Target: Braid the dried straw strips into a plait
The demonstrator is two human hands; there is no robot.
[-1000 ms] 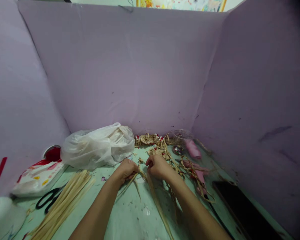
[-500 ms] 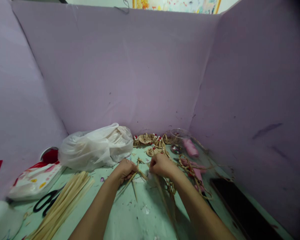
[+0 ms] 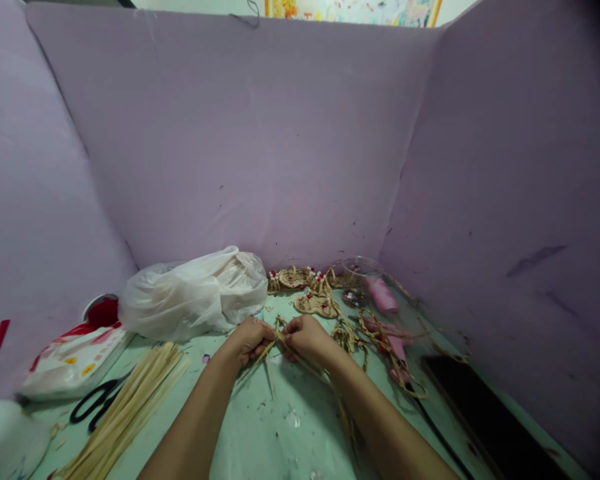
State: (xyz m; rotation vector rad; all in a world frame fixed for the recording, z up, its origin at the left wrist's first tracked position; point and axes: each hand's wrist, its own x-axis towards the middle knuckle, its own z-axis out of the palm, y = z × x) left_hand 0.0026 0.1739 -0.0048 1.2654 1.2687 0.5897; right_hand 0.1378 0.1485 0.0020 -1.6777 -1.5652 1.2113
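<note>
Over the middle of the green tabletop, my left hand [image 3: 253, 340] is closed in a pinch on a braid of dried straw strands [image 3: 279, 331]. Loose strand ends hang below it toward me. Close against it on the right, my right hand [image 3: 305, 337] also pinches the strands, with long ends trailing down beneath my right forearm. The fingertips of both hands nearly meet at the braid, and parts of the strands are hidden behind the fingers. Just beyond the hands lies a woven straw piece with red and white beads [image 3: 316, 305].
Left are a straw bundle [image 3: 130, 407], black scissors [image 3: 97, 403], a tissue pack [image 3: 77, 363] and a white plastic bag [image 3: 195, 293]. Right are a pink thread spool [image 3: 382, 295], a pink glue gun [image 3: 396, 347] with cord, and a dark flat slab [image 3: 485, 413]. Purple panels enclose the table.
My right hand has moved left, from apart on the right to beside my left hand, and now pinches at the braid. My left hand stays nearly in place.
</note>
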